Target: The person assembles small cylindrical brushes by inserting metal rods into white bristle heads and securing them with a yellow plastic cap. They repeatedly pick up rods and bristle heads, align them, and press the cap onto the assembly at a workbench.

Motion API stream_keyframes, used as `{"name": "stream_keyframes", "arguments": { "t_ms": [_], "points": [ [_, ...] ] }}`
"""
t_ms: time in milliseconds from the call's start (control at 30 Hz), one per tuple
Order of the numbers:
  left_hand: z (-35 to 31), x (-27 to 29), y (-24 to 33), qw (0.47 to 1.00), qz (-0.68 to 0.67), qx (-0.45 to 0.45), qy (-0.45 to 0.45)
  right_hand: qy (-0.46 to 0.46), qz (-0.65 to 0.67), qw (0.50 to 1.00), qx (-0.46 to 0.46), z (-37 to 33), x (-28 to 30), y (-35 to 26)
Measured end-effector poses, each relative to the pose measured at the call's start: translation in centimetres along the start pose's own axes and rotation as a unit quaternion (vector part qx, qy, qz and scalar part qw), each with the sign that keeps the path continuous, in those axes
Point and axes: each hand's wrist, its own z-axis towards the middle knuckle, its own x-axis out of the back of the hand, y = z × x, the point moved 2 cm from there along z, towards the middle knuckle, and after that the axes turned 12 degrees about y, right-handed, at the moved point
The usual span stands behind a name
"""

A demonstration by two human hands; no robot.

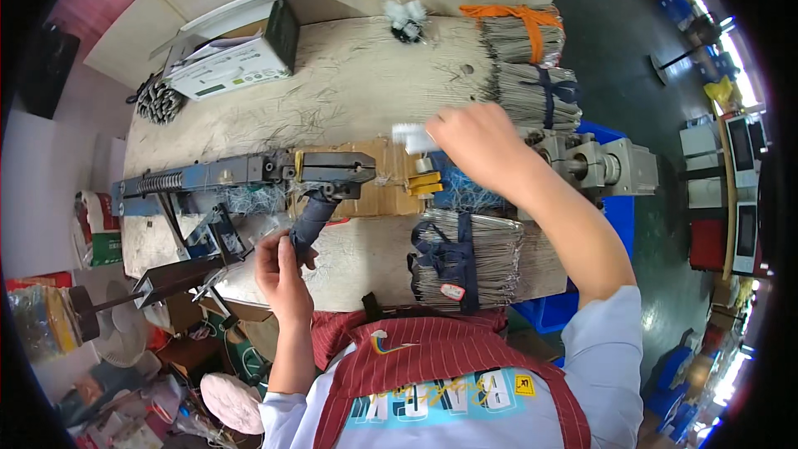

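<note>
A long blue-and-grey metal clamping machine (241,170) lies across the workbench, its jaws pointing right. From below the jaws a dark wrapped handle (312,220) slants down toward me. My left hand (285,274) closes its thumb and fingers on the handle's lower end. My right hand (480,143) is a fist to the right of the jaws, gripping a short white brush-like piece (411,138) that sticks out to the left. Its exact kind is hard to make out. Below this fist are yellow metal blocks (425,183) and a blue plate strewn with wire scraps (465,187).
Tied bundles of thin metal wires (532,100) are stacked at the right, another bundle (490,258) nearer me. A grey machine head (611,168) stands at the right edge. An open carton (237,58) and a coiled chain-like bundle (158,102) occupy the far left.
</note>
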Motion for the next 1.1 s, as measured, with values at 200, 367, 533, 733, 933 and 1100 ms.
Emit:
{"name": "stream_keyframes", "arguments": {
  "t_ms": [200, 367, 533, 733, 933, 1100],
  "points": [
    [0.5, 0.0, -1.7, 0.995, -0.016, 0.09, -0.043, -0.168, 0.019, 0.985, -0.02, 5.0, -5.5, 1.8],
    [0.6, 0.7, -2.4, 0.993, 0.06, 0.059, -0.088, -0.085, 0.295, 0.941, -0.139, 3.1, -1.0, 2.6],
    [-1.2, -0.8, 0.3, 0.93, 0.252, -0.264, -0.049, -0.019, 0.631, 0.74, -0.233, -3.2, 4.2, 0.6],
    [-4.8, -9.8, 4.8, 0.881, 0.183, -0.278, -0.337, 0.015, 0.705, 0.666, -0.243, -6.8, 4.4, -0.5],
    [-6.3, -12.2, 2.0, 0.817, 0.241, -0.294, -0.434, 0.093, 0.625, 0.695, -0.342, -13.0, 4.2, -0.4],
    [-6.5, -9.6, -1.3, 0.801, 0.287, -0.292, -0.436, 0.078, 0.323, 0.85, -0.409, -19.9, 1.2, 0.6]
  ]
}}
